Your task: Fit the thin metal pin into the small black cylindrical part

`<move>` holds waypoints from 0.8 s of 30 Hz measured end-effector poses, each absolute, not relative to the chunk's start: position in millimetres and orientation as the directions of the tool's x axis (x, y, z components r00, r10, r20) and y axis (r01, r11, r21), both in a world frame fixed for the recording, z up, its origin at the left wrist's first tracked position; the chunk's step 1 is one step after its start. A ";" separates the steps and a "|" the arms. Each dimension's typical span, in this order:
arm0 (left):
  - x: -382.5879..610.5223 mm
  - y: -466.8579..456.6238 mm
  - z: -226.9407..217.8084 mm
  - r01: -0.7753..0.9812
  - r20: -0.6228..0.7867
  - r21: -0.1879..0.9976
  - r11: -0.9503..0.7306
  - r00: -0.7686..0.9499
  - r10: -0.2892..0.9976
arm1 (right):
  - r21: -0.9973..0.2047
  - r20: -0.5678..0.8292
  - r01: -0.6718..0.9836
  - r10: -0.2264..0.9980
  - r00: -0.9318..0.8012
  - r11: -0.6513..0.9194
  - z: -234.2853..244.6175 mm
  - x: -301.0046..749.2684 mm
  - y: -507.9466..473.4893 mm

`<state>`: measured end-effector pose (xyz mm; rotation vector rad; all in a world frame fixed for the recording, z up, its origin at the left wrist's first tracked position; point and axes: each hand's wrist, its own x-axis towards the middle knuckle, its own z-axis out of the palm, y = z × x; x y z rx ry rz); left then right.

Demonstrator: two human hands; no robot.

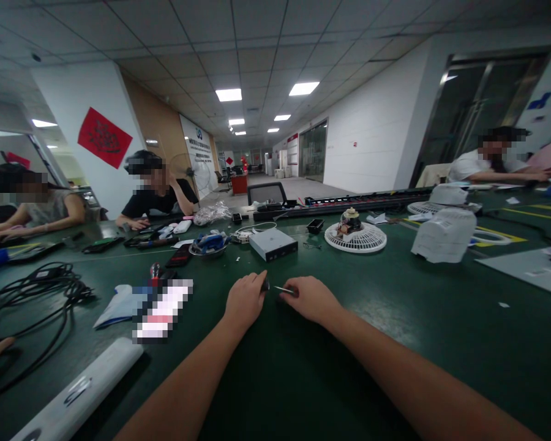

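Both my hands rest close together on the dark green table (pixel 303 373). My left hand (pixel 245 300) is closed around the dark handle of a small screwdriver (pixel 275 288). Its thin metal shaft runs right to my right hand (pixel 310 299), whose fingers pinch the tip end. A grey optical drive box (pixel 272 243) lies just beyond my hands.
A white fan grille with a motor (pixel 355 236) and a white fan housing (pixel 444 234) sit at the right. Black cables (pixel 41 288) lie at the left, a long white casing (pixel 80 389) at the near left. Other people sit at the table's far left and far right.
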<state>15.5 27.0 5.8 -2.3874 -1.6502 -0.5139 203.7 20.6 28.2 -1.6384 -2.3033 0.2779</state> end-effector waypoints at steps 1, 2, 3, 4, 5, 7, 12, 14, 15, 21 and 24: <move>15.7 27.5 5.0 0.935 0.398 0.060 -0.349 0.298 0.868 | -0.338 0.139 0.870 0.933 -0.331 0.359 26.0 202.4 20.7; 15.9 28.0 4.3 0.936 0.405 0.087 -0.342 0.281 0.870 | -0.346 0.146 0.858 0.925 -0.350 0.379 23.6 201.2 20.8; 16.0 28.5 3.6 0.934 0.408 0.115 -0.338 0.265 0.873 | -0.356 0.151 0.847 0.919 -0.364 0.394 21.3 200.2 21.0; 16.1 28.9 3.1 0.932 0.407 0.141 -0.333 0.252 0.878 | -0.365 0.157 0.839 0.915 -0.371 0.403 19.4 199.4 21.3; 16.1 29.2 2.6 0.930 0.401 0.164 -0.328 0.241 0.884 | -0.375 0.170 0.833 0.913 -0.371 0.408 18.0 198.9 21.7; 16.0 29.5 2.1 0.928 0.381 0.194 -0.318 0.227 0.896 | -0.399 0.203 0.818 0.910 -0.361 0.414 17.0 199.1 22.7; 17.4 26.5 5.2 0.900 0.356 0.206 -0.384 0.296 0.886 | -0.502 0.308 0.756 0.904 -0.297 0.420 19.4 203.9 26.3; 18.8 24.0 7.8 0.877 0.350 0.206 -0.435 0.349 0.869 | -0.549 0.327 0.728 0.907 -0.264 0.410 19.7 205.4 27.4; 19.4 22.8 8.9 0.863 0.349 0.206 -0.462 0.376 0.859 | -0.563 0.336 0.716 0.906 -0.258 0.412 19.6 205.7 27.8; 18.4 21.1 9.9 0.791 0.409 0.183 -0.584 0.479 0.777 | -0.544 0.430 0.675 0.857 -0.285 0.498 17.3 205.9 30.0; 16.9 21.6 10.0 0.800 0.418 0.157 -0.580 0.478 0.773 | -0.603 0.372 0.657 0.888 -0.270 0.453 15.9 207.2 32.4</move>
